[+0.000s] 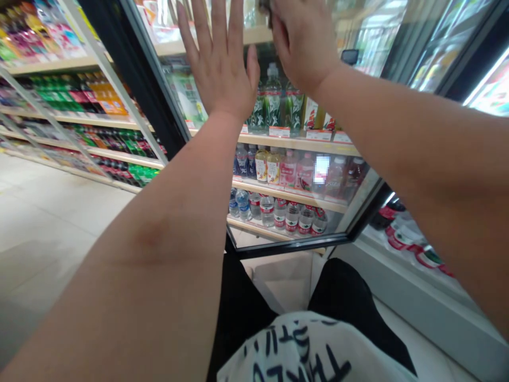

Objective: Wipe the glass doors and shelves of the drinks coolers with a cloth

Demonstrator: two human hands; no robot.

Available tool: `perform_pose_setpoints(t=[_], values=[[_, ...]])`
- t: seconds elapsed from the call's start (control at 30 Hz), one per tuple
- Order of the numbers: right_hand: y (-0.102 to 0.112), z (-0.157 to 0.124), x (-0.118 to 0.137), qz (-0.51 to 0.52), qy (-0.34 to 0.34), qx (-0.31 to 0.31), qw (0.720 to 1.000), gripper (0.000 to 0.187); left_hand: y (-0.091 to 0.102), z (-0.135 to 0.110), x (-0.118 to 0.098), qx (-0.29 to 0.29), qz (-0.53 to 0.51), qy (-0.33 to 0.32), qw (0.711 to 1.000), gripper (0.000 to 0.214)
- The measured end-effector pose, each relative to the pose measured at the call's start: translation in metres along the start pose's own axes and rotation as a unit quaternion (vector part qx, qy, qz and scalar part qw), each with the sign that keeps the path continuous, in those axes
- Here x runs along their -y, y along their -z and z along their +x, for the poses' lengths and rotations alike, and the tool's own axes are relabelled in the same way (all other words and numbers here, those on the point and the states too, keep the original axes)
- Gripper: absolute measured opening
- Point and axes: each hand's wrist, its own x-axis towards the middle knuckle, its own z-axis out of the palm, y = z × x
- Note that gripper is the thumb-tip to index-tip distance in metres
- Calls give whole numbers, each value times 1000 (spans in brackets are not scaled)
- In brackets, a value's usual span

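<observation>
Convenience-store aisle: snack shelves (51, 95) stand at 10 o'clock, tiled floor (47, 239) at 9 o'clock, and a glass cooler door (290, 245) at 12 o'clock, with bottled drinks (274, 101) and water bottles (266, 212) shelved behind it. Left hand (220, 63) is raised towards the glass, its fingers (210, 24) spread wide around nothing. Right hand (302, 45) sits at 1 o'clock from it, fingers (280, 34) curled over a small dark object (264, 6) that lies at their tips, cut off by the top of the view. What it is, I cannot tell.
</observation>
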Motion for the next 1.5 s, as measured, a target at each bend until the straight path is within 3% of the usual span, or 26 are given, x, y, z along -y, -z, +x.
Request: perform_pose_setpoints(t=[0.13, 0.27, 0.33, 0.47, 0.53, 0.63, 0.67, 0.77, 0.8, 0.87, 0.97, 1.03, 1.17, 1.33, 1.43, 1.5], values=[[9, -20, 24, -99, 60, 38, 993, 57, 0, 0, -3, -4, 76, -28, 997, 70], [15, -10, 31, -187, 90, 90, 974, 61, -2, 2, -3, -6, 118, -27, 993, 74], [16, -7, 23, -190, 48, 62, 979, 52, -3, 2, -3, -6, 111, -34, 993, 70], [4, -23, -7, -161, -53, -82, 982, 54, -5, 6, -4, 18, 185, -16, 982, 76], [-3, -32, -14, -153, 3, -121, 981, 58, -6, 7, -5, 24, 189, -11, 982, 79], [-4, -32, -8, -147, 102, -80, 981, 61, -6, 6, -5, 10, 140, -21, 990, 76], [-2, -28, -4, -152, 84, -59, 983, 60, -6, 6, -5, 9, 128, -18, 992, 76], [6, -12, 9, -170, -61, -31, 983, 61, -4, 6, -7, 18, 130, 2, 991, 77], [7, -10, 11, -167, -70, -30, 983, 61, -4, 6, -8, 25, 141, 6, 990, 77], [6, -12, 12, -150, 17, -8, 988, 57, -4, 8, -9, 35, 160, 17, 986, 80], [-1, -30, 6, -141, 166, 41, 975, 53, -6, 10, -7, 33, 167, 12, 985, 81], [-6, -48, -1, -142, 169, 19, 975, 55, -8, 10, -5, 22, 166, 3, 986, 79], [-11, -79, -6, -118, 102, -32, 987, 60, -7, 7, -2, -10, 152, -26, 988, 77], [0, -61, -11, -119, 137, 9, 983, 56, -1, 2, -8, 1, 152, -27, 988, 80], [1, -53, -26, -129, 167, -59, 976, 55, -1, 2, -8, 9, 137, -16, 990, 80], [-6, -65, -35, -131, 170, -124, 969, 54, -3, 3, -7, 6, 123, -20, 992, 79]])
